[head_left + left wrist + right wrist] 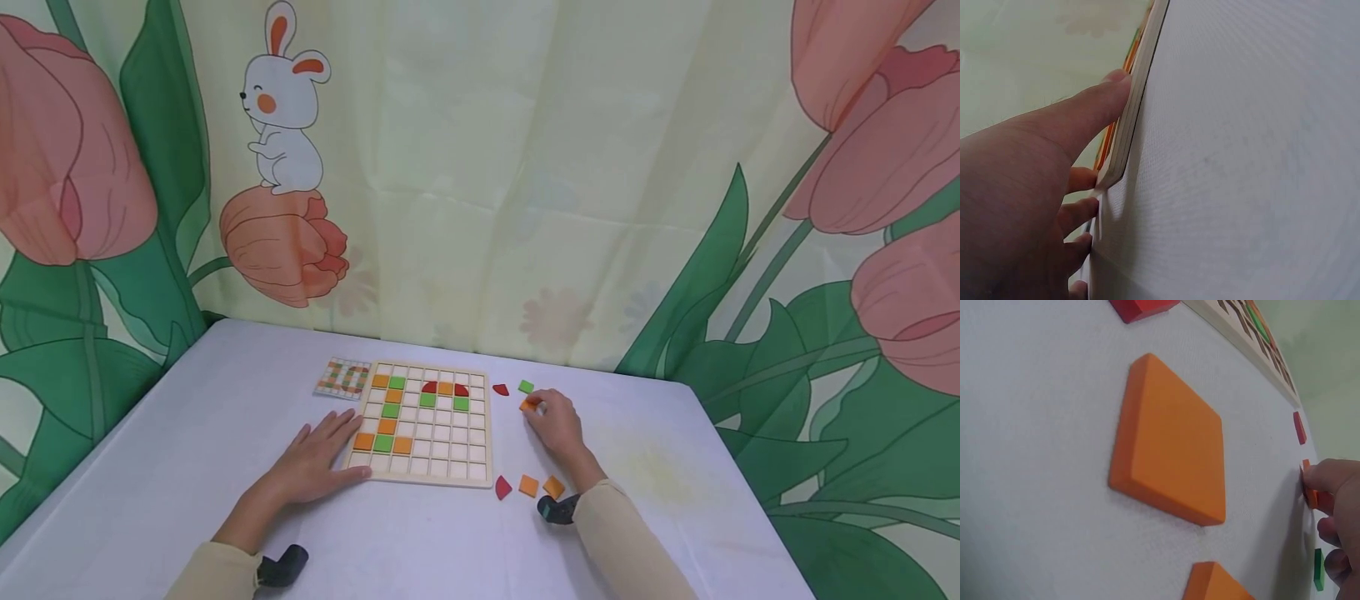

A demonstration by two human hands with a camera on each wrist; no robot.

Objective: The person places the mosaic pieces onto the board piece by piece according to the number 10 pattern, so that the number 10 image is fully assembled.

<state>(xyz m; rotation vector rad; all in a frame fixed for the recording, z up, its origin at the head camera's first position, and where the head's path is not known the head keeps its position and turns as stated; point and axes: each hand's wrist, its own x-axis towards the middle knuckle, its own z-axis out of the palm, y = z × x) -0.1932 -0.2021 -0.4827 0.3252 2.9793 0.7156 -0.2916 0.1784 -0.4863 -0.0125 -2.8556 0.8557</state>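
A wooden grid board (450,450) lies on the table, with orange, green and red pieces in some of its squares. Spread along its left side is my left hand (318,458), fingers mostly straight; in the left wrist view the thumb (1100,103) touches the board's edge (1132,119). To the right of the board, my right hand (558,425) pinches an orange square tile (527,406) between thumb and fingers. This orange tile (1307,481) is partly covered by the fingertips in the right wrist view. Just beyond it lies a green square tile (527,387).
A red quarter-round piece (501,390) lies by the board's upper right. Nearer me are another red piece (502,487) and two orange tiles, one at left (528,486) and one at right (553,487). A patterned card (342,378) touches or nearly touches the board's upper left.
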